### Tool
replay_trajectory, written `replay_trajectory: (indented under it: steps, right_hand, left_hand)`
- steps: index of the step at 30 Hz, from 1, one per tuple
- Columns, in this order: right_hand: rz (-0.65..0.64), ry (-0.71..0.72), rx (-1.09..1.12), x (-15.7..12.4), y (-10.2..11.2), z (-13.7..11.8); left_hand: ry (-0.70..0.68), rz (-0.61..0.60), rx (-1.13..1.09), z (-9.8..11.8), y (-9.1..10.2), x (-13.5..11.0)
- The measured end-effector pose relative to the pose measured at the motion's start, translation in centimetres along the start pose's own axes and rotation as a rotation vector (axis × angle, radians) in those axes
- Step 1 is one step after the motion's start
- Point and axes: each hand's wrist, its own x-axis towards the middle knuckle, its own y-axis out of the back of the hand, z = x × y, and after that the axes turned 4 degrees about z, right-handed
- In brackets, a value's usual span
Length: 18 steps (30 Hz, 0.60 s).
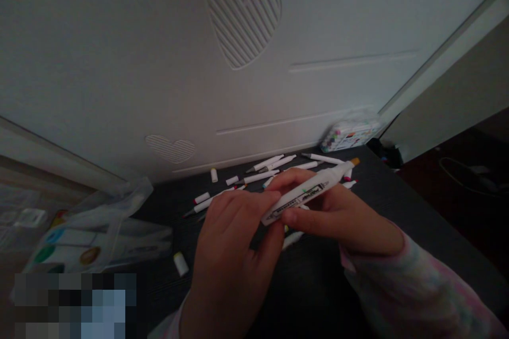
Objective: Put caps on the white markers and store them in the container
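Note:
A white marker (pixel 306 190) with printed lettering and an orange-brown tip at its upper right end lies slantwise between my hands. My right hand (pixel 338 217) is closed on it, with the thumb on the near side and fingers behind. At the marker's lower left end, my left hand (pixel 230 243) is closed with thumb and fingers bent against it. Just beyond the hands, several white markers (pixel 262 176) lie scattered on the dark table (pixel 310 286). Loose white caps sit there too, one cap (pixel 214 175) near the wall and another cap (pixel 181 264) left of my left hand.
A see-through plastic case (pixel 153 238) with coloured dots stands on the left. At the back right, a pack of coloured markers (pixel 352 132) leans against a white panel (pixel 254 100) with carved hearts. The table's right edge drops to a dark floor.

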Motion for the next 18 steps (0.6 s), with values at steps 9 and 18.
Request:
replay_trajectory:
  steps: [9, 18]
  right_hand:
    - [-0.012, 0.015, 0.047, 0.08, -0.08, 0.03]
    - [-0.033, 0.009, 0.066, 0.08, -0.12, -0.06]
  left_hand:
    - [0.027, 0.005, 0.034, 0.12, 0.04, 0.03]
    - [0.045, 0.009, 0.049, 0.13, 0.02, -0.02]
